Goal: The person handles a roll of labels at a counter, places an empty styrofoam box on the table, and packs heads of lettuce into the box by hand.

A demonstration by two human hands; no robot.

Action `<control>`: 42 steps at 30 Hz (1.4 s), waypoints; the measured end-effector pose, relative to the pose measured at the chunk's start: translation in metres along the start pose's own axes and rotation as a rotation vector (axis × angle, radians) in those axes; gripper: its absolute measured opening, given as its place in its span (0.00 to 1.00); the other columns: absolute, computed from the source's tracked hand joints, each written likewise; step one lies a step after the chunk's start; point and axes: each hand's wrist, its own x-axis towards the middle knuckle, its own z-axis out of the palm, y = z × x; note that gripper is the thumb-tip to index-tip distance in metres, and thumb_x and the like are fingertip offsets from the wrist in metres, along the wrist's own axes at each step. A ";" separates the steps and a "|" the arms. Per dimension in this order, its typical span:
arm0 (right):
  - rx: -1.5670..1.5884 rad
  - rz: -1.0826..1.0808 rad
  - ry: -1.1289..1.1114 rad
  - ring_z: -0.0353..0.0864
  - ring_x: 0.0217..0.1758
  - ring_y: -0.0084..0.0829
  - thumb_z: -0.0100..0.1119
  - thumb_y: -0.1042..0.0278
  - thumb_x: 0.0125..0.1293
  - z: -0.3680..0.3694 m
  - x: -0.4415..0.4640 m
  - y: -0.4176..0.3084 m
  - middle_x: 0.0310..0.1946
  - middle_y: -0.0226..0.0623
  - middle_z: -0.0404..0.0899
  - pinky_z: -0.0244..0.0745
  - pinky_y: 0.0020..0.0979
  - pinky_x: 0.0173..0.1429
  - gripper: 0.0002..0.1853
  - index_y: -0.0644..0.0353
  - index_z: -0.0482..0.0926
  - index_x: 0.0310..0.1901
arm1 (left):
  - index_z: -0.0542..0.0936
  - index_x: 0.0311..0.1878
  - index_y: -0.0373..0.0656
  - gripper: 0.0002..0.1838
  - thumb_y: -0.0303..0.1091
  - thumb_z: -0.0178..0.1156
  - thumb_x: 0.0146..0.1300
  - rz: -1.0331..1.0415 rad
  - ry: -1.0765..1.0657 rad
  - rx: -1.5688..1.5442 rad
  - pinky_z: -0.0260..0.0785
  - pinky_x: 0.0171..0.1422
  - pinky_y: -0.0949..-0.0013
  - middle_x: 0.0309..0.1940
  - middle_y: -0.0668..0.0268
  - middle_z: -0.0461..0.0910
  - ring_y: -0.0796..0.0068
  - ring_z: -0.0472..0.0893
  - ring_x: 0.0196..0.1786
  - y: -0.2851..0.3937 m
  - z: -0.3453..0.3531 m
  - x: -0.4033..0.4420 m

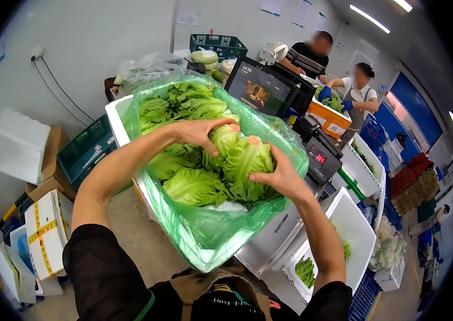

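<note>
Inside the green liner of the white box, cupping the larger lettuce, stem end up, in the half-open right hand. Just beside it, gripping the smaller lettuce with the curved, partly open left hand. Outward, facing a lit screen beyond, and a scale to the right.

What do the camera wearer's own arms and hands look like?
Both the left hand and right hand are bare, with no gloves; no watch or bracelet shows. The forearms are uncovered. The left sleeve and right sleeve are black, loose and short.
</note>
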 end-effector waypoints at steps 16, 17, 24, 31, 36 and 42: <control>-0.317 -0.172 0.439 0.76 0.53 0.32 0.75 0.71 0.42 -0.232 -0.182 -0.031 0.49 0.40 0.76 0.73 0.31 0.57 0.36 0.64 0.72 0.57 | 0.65 0.66 0.36 0.41 0.18 0.67 0.44 0.945 0.256 0.763 0.78 0.52 0.65 0.50 0.54 0.78 0.66 0.81 0.48 0.250 0.170 0.126; -0.394 -0.161 0.485 0.76 0.53 0.32 0.76 0.69 0.43 -0.242 -0.208 -0.019 0.49 0.40 0.76 0.72 0.31 0.58 0.35 0.65 0.73 0.56 | 0.66 0.65 0.37 0.41 0.19 0.68 0.44 1.019 0.203 0.731 0.77 0.52 0.66 0.51 0.54 0.78 0.66 0.80 0.49 0.243 0.189 0.153; -0.689 -0.093 0.291 0.71 0.61 0.42 0.69 0.78 0.42 -0.260 -0.418 0.129 0.55 0.43 0.74 0.64 0.42 0.66 0.35 0.59 0.72 0.57 | 0.70 0.60 0.41 0.36 0.17 0.65 0.42 1.297 -0.018 0.633 0.61 0.69 0.51 0.61 0.53 0.70 0.50 0.68 0.64 0.146 0.424 0.294; -0.888 -0.038 -0.208 0.70 0.58 0.43 0.59 0.77 0.54 -0.206 -0.537 0.226 0.51 0.38 0.72 0.57 0.51 0.70 0.21 0.54 0.72 0.52 | 0.59 0.68 0.42 0.36 0.26 0.60 0.54 1.391 -0.485 0.655 0.55 0.73 0.48 0.67 0.52 0.62 0.52 0.62 0.69 0.039 0.588 0.298; -0.846 -0.069 -0.608 0.69 0.57 0.41 0.54 0.69 0.60 -0.164 -0.573 0.273 0.49 0.34 0.71 0.52 0.53 0.71 0.16 0.50 0.73 0.52 | 0.62 0.66 0.43 0.32 0.26 0.59 0.56 1.288 -0.758 0.641 0.54 0.74 0.48 0.67 0.54 0.63 0.54 0.64 0.69 -0.008 0.641 0.277; -0.774 0.137 -0.697 0.72 0.57 0.36 0.57 0.68 0.58 -0.132 -0.597 0.295 0.46 0.29 0.76 0.53 0.56 0.68 0.12 0.46 0.78 0.45 | 0.74 0.54 0.47 0.20 0.32 0.57 0.55 1.336 -0.730 0.625 0.55 0.70 0.52 0.56 0.59 0.72 0.61 0.67 0.64 -0.019 0.684 0.253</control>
